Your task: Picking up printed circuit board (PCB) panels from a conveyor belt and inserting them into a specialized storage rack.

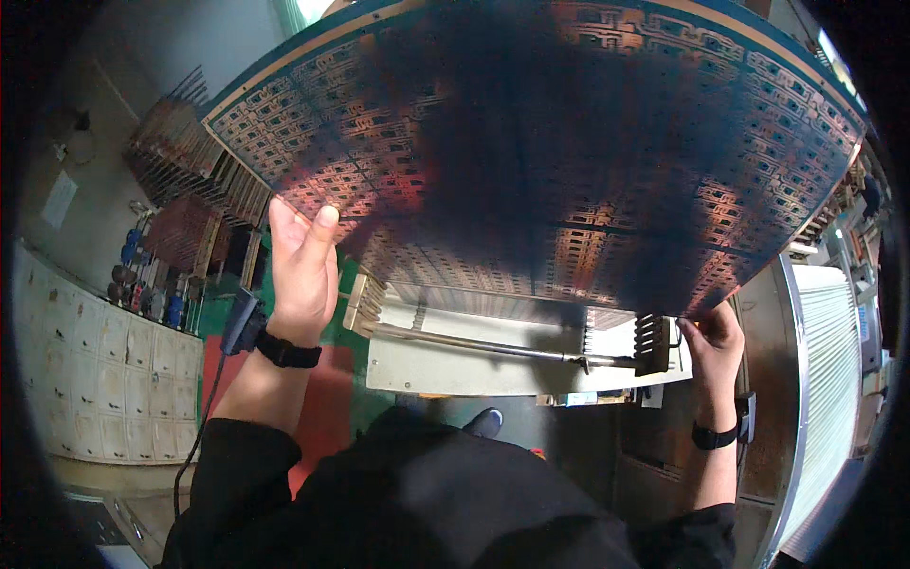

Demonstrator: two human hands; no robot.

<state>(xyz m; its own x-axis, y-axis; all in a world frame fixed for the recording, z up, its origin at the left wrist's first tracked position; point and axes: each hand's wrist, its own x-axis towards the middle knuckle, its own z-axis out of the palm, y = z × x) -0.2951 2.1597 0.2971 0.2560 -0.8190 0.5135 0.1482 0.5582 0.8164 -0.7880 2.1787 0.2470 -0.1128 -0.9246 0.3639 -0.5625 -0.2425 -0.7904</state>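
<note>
A large circuit board panel (512, 171) with rows of copper patterns spans the upper view, raised and tilted in front of me. Its surface reflects a dark shape across the middle. My left hand (305, 270) grips the panel's left edge, thumb on the face I see and the other fingers partly behind. At the near right corner, my right hand (716, 346) pinches the panel's edge, its fingertips partly hidden. Close beside those fingers stands a dark slotted block (652, 345) of a rack. A metal rod (474, 346) joins it to a pale slotted block (364, 305) on the left.
Beneath the rack is a white surface (427, 375). Racks of panels (185, 142) stand at the far left, above pale lockers (104, 379). A ribbed, light-coloured panel (823, 360) stands at the right. A cable (204, 427) runs along my left forearm.
</note>
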